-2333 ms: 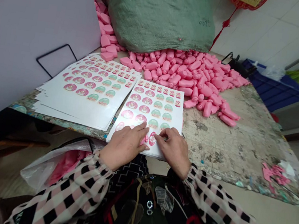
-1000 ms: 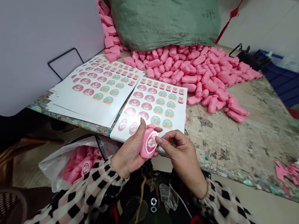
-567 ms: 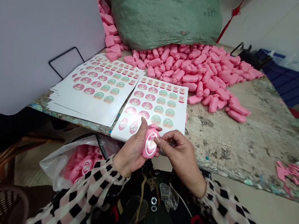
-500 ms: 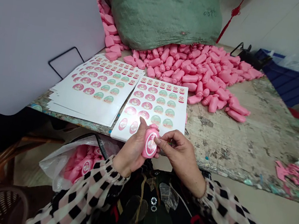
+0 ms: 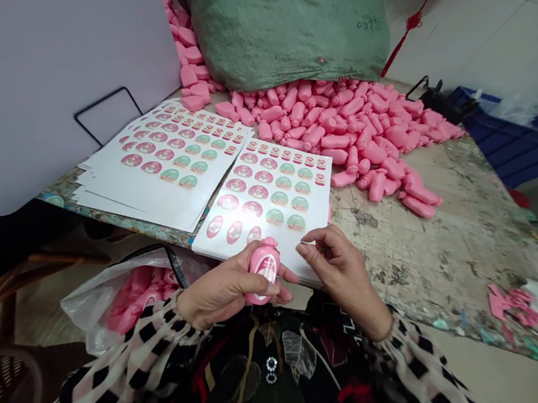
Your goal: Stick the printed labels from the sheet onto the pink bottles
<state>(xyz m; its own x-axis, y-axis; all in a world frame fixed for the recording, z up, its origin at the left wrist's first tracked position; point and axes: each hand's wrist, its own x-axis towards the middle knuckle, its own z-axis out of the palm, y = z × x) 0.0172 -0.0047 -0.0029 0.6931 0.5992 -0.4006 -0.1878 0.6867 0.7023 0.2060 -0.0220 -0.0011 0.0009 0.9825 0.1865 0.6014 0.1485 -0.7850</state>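
Note:
My left hand (image 5: pixel 223 287) is closed round a small pink plastic bottle (image 5: pixel 264 268) that carries an oval sticker, held just off the table's near edge. My right hand (image 5: pixel 337 266) rests on the near right corner of a white sticker sheet (image 5: pixel 270 195), fingers curled and pinched at the sheet; what they pinch is too small to see. The sheet has rows of pink and green oval stickers. A thicker stack of the same sheets (image 5: pixel 163 165) lies to its left.
A heap of unlabelled pink bottles (image 5: pixel 355 130) spills from a green sack (image 5: pixel 276 21) at the back of the worn table (image 5: pixel 443 254). A plastic bag with pink bottles (image 5: pixel 126 295) hangs by my left knee. A blue crate (image 5: pixel 520 145) stands at right, a white board (image 5: pixel 42 60) at left.
My right hand left the bottle's sticker and moved right onto the sheet's corner. My left hand lowered and turned the bottle slightly toward me.

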